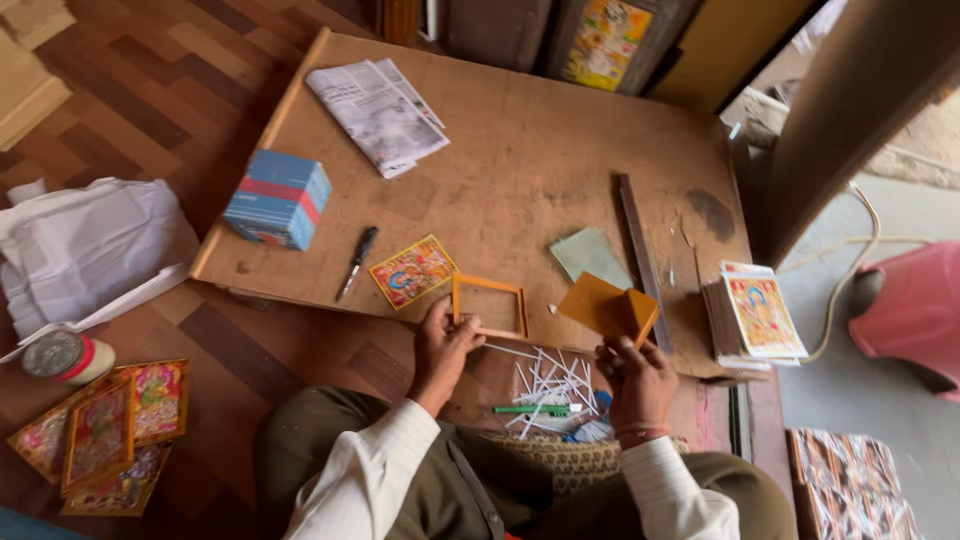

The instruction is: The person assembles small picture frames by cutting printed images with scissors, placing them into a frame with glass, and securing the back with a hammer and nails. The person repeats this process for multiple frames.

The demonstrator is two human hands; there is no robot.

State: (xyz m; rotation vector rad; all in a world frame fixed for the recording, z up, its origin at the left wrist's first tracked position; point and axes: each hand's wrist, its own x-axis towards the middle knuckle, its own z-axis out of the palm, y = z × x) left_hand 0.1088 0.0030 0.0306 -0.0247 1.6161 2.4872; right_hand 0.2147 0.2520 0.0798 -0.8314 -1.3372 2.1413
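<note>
Surroundings of the low wooden board [520, 160], seen from above.
A folded newspaper [378, 113] and a blue box with a red band [279, 198] are seen on the board's far and left parts; a dark pen-like tool [357, 261] lies just beside a colourful picture card [413, 270]. A stack of picture cards [757, 315] is placed at the right edge. Framed pictures [105, 432], a tape roll [62, 356] and white cloth [85, 245] are found on the floor.

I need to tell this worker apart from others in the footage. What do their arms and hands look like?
Both arms wear long white sleeves with fine stripes. The left hand is bare; the right hand has a reddish thread band at the wrist.
</note>
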